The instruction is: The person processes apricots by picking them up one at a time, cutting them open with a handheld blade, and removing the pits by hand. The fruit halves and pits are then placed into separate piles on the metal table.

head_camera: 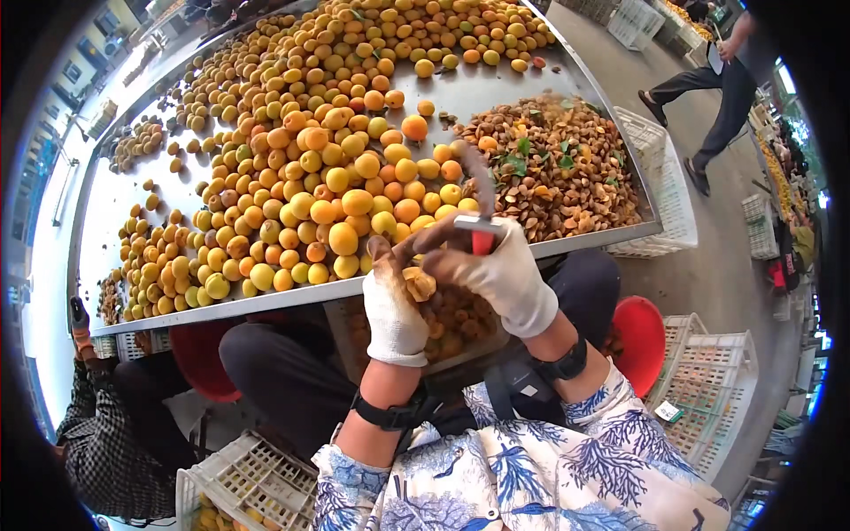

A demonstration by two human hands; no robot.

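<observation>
Both my hands wear white knit gloves with brown-stained fingers. My right hand (508,282) grips a curved knife (479,182) with a red handle; its dark blade points up and away and is blurred. My left hand (395,312) is close beside it, fingers reaching towards the right hand's fingertips. A split-open apricot (420,284) is between the two hands, against the left glove; which fingers hold it is hidden. Below them is a crate (345,342) of opened apricots (458,328). Beyond my hands, whole apricots (342,199) are heaped on a metal table (292,302).
A mound of apricot stones (558,179) with leaves covers the table's right corner. Red basins (641,345) (202,362) stand at both sides. White plastic crates (710,385) (259,471) stand around me. Another person (119,438) sits at left; someone (724,99) walks at upper right.
</observation>
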